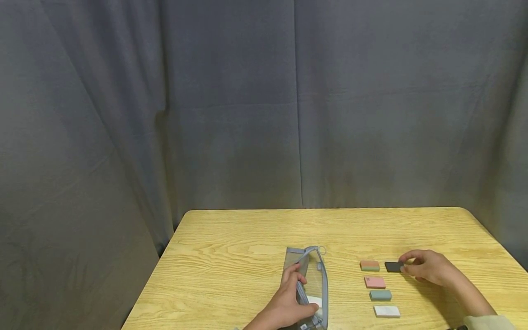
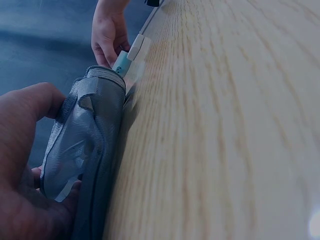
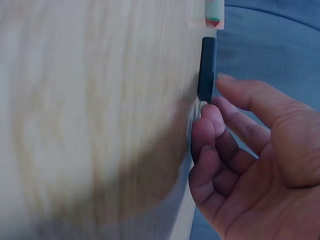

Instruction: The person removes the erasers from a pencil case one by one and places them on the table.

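A clear pencil case [image 1: 315,279] with grey-blue trim lies on the table, its mouth spread open, with a white piece showing inside. My left hand [image 1: 288,295] grips it, thumb at the near part and fingers at the opposite edge. At the right, my right hand [image 1: 429,267] pinches the right end of a flat black eraser [image 1: 393,266], which lies on the tabletop. The right wrist view shows the thumb and a fingertip at one end of that dark block [image 3: 207,67], the other fingers curled beneath.
Left of the black eraser stands an orange-and-green eraser [image 1: 369,266]. A pink eraser [image 1: 375,282], a blue-green one [image 1: 380,295] and a white one [image 1: 387,311] form a column towards the near side. Grey curtains [image 1: 231,114] hang behind the wooden table [image 1: 214,256].
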### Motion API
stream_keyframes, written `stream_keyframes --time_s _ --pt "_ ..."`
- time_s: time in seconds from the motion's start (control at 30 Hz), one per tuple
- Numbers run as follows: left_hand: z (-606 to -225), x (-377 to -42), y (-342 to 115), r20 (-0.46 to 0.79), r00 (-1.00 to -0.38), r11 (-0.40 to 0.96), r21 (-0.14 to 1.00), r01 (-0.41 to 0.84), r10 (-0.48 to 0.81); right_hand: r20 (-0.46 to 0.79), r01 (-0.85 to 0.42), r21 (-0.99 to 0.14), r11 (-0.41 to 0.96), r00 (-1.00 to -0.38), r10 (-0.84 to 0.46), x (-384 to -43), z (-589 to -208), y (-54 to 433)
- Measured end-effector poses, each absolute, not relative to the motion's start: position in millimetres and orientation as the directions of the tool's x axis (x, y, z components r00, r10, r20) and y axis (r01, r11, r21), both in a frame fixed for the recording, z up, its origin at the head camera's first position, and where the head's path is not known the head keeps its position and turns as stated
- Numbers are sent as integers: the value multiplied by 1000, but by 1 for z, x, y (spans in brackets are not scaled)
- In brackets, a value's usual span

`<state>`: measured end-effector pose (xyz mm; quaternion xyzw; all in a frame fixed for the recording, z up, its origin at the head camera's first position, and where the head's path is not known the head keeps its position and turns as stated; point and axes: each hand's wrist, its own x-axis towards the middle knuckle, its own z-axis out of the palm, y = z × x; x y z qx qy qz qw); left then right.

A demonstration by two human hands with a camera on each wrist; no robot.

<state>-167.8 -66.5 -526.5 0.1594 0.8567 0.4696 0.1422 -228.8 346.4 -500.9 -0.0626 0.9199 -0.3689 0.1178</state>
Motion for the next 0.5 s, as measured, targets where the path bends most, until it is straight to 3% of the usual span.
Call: stream_keyframes --time_s 0.17,0.5 --pt "-524 -167 -67 -96 -908 502 854 136 408 -138 -21 -672 740 -979 -153 -222 -497 337" --pt "-523 -168 -67 -111 -908 519 845 128 404 -74 -86 -691 718 -979 -188 -208 -487 313"
